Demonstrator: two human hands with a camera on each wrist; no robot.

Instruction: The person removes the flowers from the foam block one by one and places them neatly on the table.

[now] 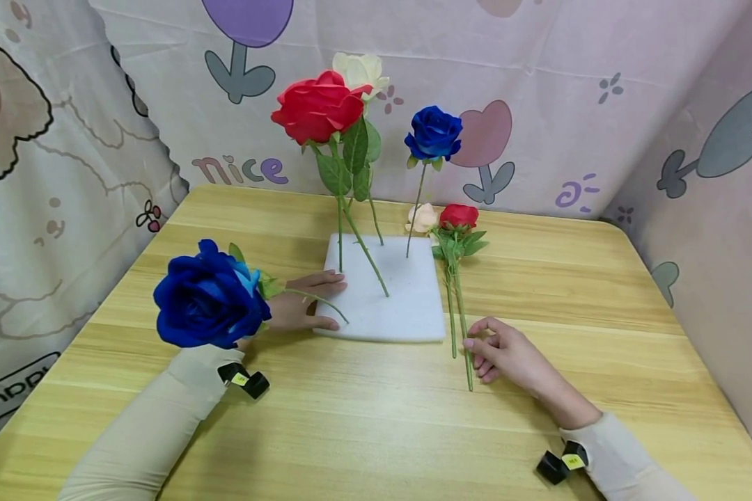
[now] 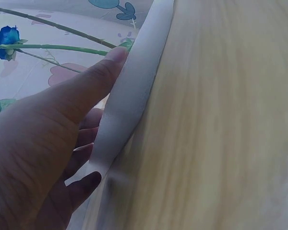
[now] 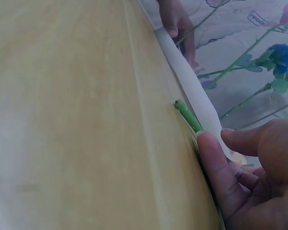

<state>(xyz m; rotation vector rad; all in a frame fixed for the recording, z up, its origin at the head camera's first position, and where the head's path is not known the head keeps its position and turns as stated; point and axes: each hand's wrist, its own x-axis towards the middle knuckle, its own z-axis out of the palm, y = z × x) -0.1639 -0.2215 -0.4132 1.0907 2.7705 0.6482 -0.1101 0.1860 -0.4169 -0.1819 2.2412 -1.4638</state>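
My left hand [image 1: 301, 303] rests on the left edge of a white foam board [image 1: 407, 313], fingers stretched over its top and thumb near the front corner. A large blue rose [image 1: 209, 296] leans out over that arm, its stem in the board. My right hand [image 1: 507, 355] has its thumb and curled fingers at the lower stem [image 3: 187, 115] of a red rose [image 1: 459, 217] lying right of the board. The thumb covers part of that stem, whose cut end sticks out past it. Beside it lies a pale rose [image 1: 423, 218].
Standing in the board are a tall red rose [image 1: 319, 108], a white rose [image 1: 358, 73] behind it and a smaller blue rose [image 1: 434, 134]. The wooden table [image 1: 351, 424] meets a patterned cloth [image 1: 545, 139] at the back. A small black device sits on each wrist.
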